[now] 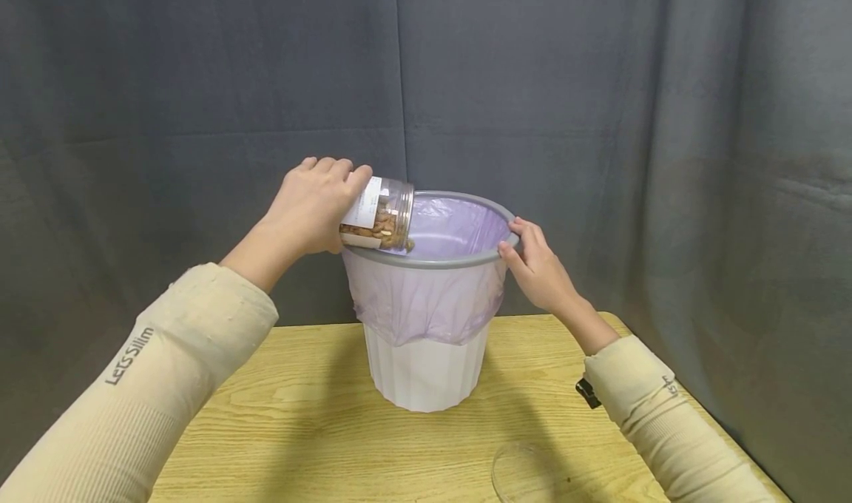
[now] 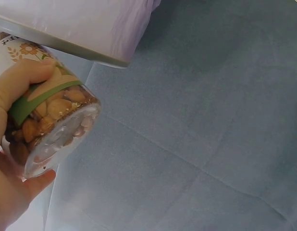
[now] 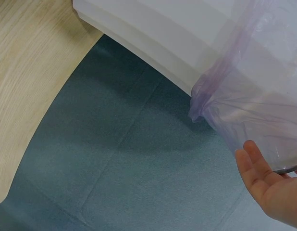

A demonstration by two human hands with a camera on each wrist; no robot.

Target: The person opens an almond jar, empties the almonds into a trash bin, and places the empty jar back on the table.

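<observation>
A white bin (image 1: 426,362) with a purple liner (image 1: 433,296) stands mid-table (image 1: 319,429). The right hand (image 1: 535,266) curls its fingers over the bin's right rim. The left hand (image 1: 313,207) grips a jar of nuts (image 1: 379,214), tipped mouth-first over the left rim.

the jar's (image 1: 378,214) label print is too small to read; a clear lid (image 1: 526,473) below the right hand (image 1: 535,266) is cut off.

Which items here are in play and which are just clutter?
In play:
- jar of nuts, tipped over the bin, gripped by left hand
- lined bin, rim held by right hand

Lying about:
- clear lid on table
</observation>
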